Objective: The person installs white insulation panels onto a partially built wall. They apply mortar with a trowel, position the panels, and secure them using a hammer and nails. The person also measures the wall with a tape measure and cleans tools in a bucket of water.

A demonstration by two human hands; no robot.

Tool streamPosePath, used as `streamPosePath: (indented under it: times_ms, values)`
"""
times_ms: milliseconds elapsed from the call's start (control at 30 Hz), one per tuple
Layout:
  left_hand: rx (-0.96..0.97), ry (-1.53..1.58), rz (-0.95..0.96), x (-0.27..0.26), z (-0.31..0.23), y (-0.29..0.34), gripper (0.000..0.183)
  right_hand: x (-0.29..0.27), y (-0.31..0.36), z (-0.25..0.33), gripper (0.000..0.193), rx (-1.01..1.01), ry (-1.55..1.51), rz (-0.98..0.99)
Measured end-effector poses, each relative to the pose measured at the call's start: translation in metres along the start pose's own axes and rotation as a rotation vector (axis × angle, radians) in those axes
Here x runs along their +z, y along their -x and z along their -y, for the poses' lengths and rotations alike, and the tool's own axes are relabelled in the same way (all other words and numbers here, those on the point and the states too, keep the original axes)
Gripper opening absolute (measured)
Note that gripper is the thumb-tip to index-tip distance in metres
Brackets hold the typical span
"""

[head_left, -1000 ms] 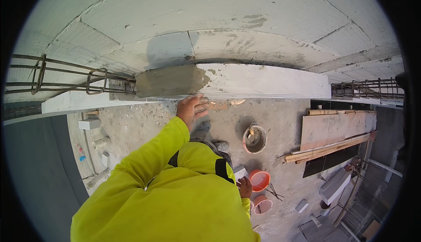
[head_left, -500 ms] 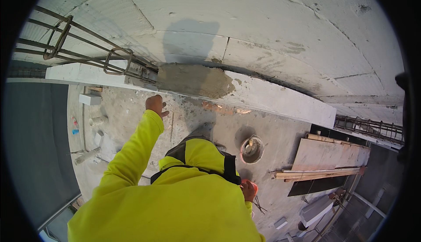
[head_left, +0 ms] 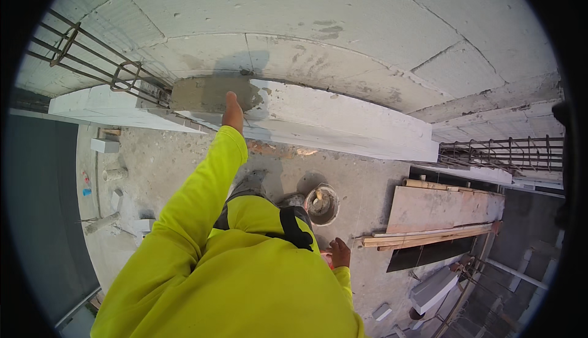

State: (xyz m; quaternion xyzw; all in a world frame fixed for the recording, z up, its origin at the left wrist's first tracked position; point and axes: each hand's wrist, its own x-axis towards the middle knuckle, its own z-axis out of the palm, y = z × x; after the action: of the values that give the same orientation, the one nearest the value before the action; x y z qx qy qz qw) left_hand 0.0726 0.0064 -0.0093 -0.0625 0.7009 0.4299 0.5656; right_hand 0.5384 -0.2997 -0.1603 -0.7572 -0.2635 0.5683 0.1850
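My left hand [head_left: 233, 112], at the end of a yellow sleeve, reaches to the front edge of a patch of wet grey mortar [head_left: 199, 93]. That patch lies on top of a low course of white blocks [head_left: 343, 114] along the wall. The hand shows nearly edge-on, stretched out, with nothing visible in it; whether it touches the mortar I cannot tell. My right hand [head_left: 340, 253] hangs low beside my body, fingers loosely bent and apart, with no held thing showing. Just beside it, a red object [head_left: 326, 258] is mostly hidden.
A bucket [head_left: 321, 204] with a tool in it stands by my feet. Rebar cages [head_left: 98, 56] stick out at the left and right [head_left: 508, 154]. A board [head_left: 444, 209] and timber planks [head_left: 429, 238] lie at right, near a long white block [head_left: 435, 289]. A small block [head_left: 105, 145] sits at left.
My left hand has moved up and forward from in front of the ledge to the mortar, straightening from a loose curl. My right hand has come out from my side. The view has shifted right.
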Motion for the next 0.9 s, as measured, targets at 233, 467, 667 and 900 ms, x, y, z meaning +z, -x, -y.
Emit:
streamPosePath:
  times_ms: [233, 467, 667, 900]
  values:
    - [0.065, -0.86, 0.915, 0.163, 0.12, 0.109, 0.089, -0.079, 0.017, -0.048, 0.049, 0.087, -0.136, -0.233]
    - [0.909, -1.584, 1.014, 0.201, 0.22, 0.132, 0.079, -0.05, 0.067, -0.118, 0.053, 0.158, -0.451, -0.387]
    - [0.805, -1.971, 0.945, 0.184, 0.222, 0.053, 0.074, 0.06, 0.125, -0.121, 0.069, 0.456, -0.61, -0.272]
    - [0.669, -2.173, 1.2, 0.227, 0.221, -0.021, 0.045, 0.164, 0.149, -0.053, 0.074, 0.525, -1.057, -0.143]
